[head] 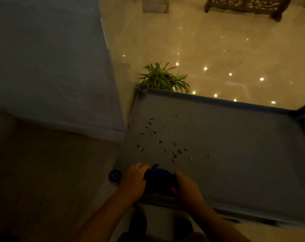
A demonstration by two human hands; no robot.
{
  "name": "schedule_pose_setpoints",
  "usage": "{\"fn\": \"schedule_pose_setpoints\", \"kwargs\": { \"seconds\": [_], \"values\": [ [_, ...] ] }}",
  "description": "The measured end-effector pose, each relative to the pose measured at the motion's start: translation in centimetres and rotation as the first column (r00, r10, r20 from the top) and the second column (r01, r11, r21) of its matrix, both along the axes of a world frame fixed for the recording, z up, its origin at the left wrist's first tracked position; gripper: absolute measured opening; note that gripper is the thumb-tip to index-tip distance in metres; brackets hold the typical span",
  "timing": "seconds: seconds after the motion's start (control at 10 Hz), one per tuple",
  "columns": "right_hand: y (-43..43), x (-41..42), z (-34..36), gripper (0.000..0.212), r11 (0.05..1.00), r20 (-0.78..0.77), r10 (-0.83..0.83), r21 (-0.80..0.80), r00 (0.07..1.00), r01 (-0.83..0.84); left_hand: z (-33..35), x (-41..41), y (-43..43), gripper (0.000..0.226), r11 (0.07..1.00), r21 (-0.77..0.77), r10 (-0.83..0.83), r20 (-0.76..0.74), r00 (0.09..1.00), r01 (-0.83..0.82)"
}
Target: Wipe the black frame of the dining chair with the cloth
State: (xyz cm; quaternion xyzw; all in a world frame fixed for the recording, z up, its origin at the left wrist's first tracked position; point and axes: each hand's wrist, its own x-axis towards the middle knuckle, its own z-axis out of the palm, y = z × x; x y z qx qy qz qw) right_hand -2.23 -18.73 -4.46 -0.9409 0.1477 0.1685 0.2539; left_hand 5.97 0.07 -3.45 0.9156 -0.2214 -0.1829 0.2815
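Both hands are bunching up the cloth (158, 177) down at 6 o'clock, left hand (135, 179) and right hand (187, 190) each closed on an end of it. I'd fold it into a tight pad first so it wraps a rail nicely. Cloth looks dark blue, crumpled, sitting over the near edge of a grey surface (235, 154) with green scraps (174, 151) on it. Honestly can't spot any black chair frame here, too dim.

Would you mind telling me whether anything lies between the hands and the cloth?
Nothing visible does: the left hand and right hand already grip the dark blue cloth between them, at the near edge of the grey surface.
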Motion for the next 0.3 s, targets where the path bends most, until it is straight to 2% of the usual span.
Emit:
{"fn": "schedule_pose_setpoints", "kwargs": {
  "seconds": [0.1, 0.2, 0.3],
  "values": [
    [-0.9, 0.6, 0.4, 0.026, 0.993, -0.037, 0.119, 0.027, 0.992, -0.118, -0.2, -1.5, 0.0, 0.045, 0.990, 0.014, 0.139, -0.032, 0.990, -0.139],
    [-2.0, 0.9, 0.8, 0.031, 0.960, -0.033, 0.274, 0.074, 0.961, -0.271, 0.6, -4.1, -0.3, 0.050, 0.928, -0.030, 0.372, 0.003, 0.928, -0.372],
    [-4.3, 1.1, 1.7, 0.034, 0.934, -0.064, 0.325, 0.180, 0.943, -0.310, 1.5, -7.5, -2.1, 0.044, 0.815, -0.086, 0.578, 0.061, 0.814, -0.573]
  ]
}}
